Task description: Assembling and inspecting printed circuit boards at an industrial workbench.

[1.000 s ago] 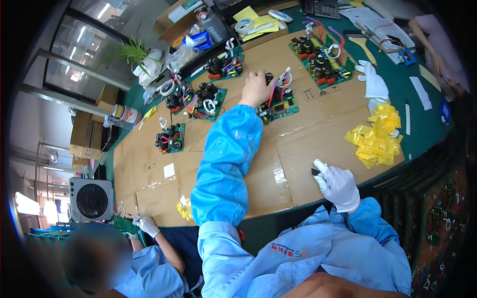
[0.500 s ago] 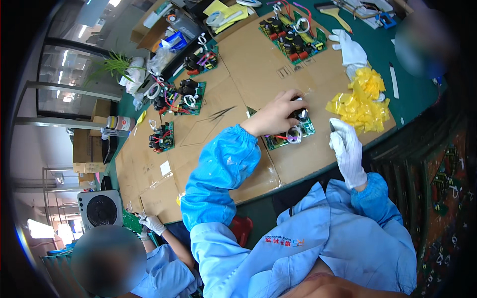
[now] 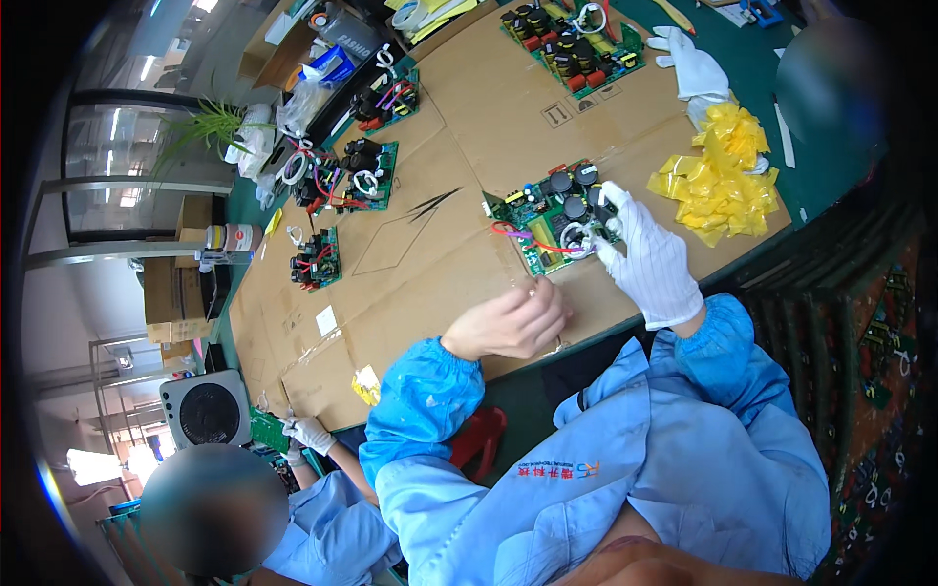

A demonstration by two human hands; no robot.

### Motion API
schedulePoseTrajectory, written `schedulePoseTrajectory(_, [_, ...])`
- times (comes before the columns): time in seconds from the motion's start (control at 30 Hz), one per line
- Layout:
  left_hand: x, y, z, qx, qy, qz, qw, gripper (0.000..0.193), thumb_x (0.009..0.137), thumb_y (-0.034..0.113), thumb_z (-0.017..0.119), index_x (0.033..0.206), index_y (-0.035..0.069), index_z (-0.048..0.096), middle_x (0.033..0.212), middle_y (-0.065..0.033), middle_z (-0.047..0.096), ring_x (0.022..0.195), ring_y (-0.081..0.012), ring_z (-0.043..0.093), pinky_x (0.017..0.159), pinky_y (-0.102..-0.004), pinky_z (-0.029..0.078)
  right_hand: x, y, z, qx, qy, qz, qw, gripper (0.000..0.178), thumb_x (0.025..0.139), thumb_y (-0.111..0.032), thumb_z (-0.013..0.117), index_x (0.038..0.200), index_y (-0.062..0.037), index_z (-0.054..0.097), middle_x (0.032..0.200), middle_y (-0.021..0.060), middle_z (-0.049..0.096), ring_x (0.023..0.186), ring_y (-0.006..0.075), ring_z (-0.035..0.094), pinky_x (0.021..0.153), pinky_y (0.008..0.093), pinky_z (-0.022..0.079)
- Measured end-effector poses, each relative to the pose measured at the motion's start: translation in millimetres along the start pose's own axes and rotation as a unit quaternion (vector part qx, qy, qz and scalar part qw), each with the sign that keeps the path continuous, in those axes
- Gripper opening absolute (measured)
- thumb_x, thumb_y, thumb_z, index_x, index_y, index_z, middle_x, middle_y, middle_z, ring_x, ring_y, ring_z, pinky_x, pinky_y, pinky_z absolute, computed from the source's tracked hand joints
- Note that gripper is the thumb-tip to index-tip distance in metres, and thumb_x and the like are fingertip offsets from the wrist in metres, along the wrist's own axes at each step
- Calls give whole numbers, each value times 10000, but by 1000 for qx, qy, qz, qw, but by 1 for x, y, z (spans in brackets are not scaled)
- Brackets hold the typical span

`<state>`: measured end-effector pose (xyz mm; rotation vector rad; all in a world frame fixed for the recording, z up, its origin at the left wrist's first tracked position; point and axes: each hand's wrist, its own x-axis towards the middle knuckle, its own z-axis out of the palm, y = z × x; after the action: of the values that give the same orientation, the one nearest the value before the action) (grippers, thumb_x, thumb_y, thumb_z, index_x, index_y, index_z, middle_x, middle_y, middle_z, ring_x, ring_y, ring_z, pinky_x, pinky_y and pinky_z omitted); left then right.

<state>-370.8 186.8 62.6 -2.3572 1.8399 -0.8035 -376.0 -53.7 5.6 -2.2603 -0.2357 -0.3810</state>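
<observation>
A green circuit board with dark round capacitors, a white wire coil and red and purple wires lies on the cardboard. My right hand, in a white striped glove, has thumb and fingers closed about the board's right side, by the capacitors. Bare and curled, my left hand is just below the board's near edge, apart from it. Whether its fingers hold anything small is hidden.
Other wired circuit boards stand to the left, and a larger board is at the back. Yellow tape pieces and a white glove lie right; black tweezers lie left. A co-worker's gloved hand holds a green board.
My left hand has left the capacitors and drawn back toward me, curling. My gloved right hand has moved left onto the board. The board now lies turned, with its capacitors uncovered.
</observation>
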Motion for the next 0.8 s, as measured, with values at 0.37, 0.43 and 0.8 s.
schedulePoseTrajectory(0.37, [-3, -36, 22, 34, -179, -17, 983, 412, 850, 161, 568, 1249, 62, 591, 1312, -42, 602, 1320, -246, 522, 1136, -409, 396, 19, 13, -7, 17, -82, 17, 996, 921, 802, -381, 798, 1542, -103, 325, 1111, 124, 621, 927, 282, 702, 696, 400, 564])
schedulePoseTrajectory(0.43, [-4, -45, 24, -24, -212, 9, 977, 385, 849, 147, 569, 1224, 63, 596, 1243, -48, 614, 1299, -244, 535, 1141, -414, 400, 23, 21, -7, -14, -85, -32, 996, 885, 828, -369, 782, 1543, -116, 324, 1117, 126, 627, 923, 301, 691, 713, 408, 559])
schedulePoseTrajectory(0.8, [6, -35, 53, -97, -140, 15, 985, 419, 850, 160, 644, 1245, 31, 590, 1047, -65, 571, 1019, -260, 580, 955, -402, 463, 46, 61, -2, 26, -76, -80, 994, 600, 924, -113, 656, 1484, -67, 445, 1226, 195, 629, 1063, 354, 641, 883, 387, 531])
